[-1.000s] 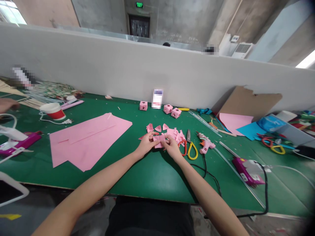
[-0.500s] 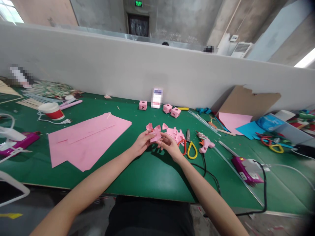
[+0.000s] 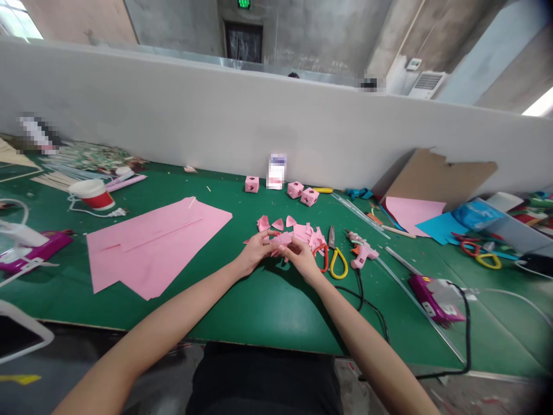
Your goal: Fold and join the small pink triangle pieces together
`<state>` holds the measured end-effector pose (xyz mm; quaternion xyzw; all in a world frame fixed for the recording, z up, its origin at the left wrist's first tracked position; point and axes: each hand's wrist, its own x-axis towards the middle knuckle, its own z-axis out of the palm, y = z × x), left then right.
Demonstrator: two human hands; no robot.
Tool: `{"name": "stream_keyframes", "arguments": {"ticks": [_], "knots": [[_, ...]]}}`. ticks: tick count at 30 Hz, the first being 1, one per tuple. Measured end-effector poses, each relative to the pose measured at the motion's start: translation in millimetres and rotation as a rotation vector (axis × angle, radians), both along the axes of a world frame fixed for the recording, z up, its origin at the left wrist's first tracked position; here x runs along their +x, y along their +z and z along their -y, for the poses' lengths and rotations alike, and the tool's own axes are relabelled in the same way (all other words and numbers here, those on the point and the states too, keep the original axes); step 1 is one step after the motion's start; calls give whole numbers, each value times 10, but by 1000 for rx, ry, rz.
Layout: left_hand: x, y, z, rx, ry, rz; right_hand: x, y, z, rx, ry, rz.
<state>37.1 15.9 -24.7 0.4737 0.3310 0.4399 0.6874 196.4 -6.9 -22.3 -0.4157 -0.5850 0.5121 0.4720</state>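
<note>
Between my two hands is a small folded pink paper piece (image 3: 281, 239), held just above the green table. My left hand (image 3: 254, 252) grips its left side, fingers closed on it. On its right side, my right hand (image 3: 302, 260) pinches the same piece. Curved pink pieces (image 3: 279, 223) lie just beyond my fingers, and a pile of pink scraps (image 3: 309, 235) is beside my right hand. Scissors (image 3: 338, 262) with red and yellow handles rest to the right, next to a pink glue gun (image 3: 363, 252).
Large pink sheets (image 3: 159, 248) cover the left of the green table (image 3: 242, 323). Three pink paper cubes (image 3: 252, 184) stand near the grey partition (image 3: 194, 115). A paper cup (image 3: 93, 195) is at left; a purple power strip (image 3: 435, 300) and black cable are at right.
The pink piece has been turned and tilted between my fingers, now showing less of its flat face. Both hands have shifted slightly, and the view has moved a little.
</note>
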Motion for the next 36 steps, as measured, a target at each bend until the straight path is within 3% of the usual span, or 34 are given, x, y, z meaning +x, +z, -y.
{"name": "stream_keyframes", "arguments": {"ticks": [5, 11, 17, 28, 36], "knots": [[33, 37, 37, 7, -18, -71, 10, 15, -2, 7, -56, 0], [51, 58, 40, 211, 157, -160, 51, -17, -47, 2, -165, -17], [47, 67, 102, 333, 179, -239, 73, -80, -73, 8, -168, -29], [52, 16, 40, 329, 266, -196, 37, -24, -42, -64, -132, -103], [51, 17, 67, 341, 258, -235, 37, -32, -40, -63, -138, -119]]}}
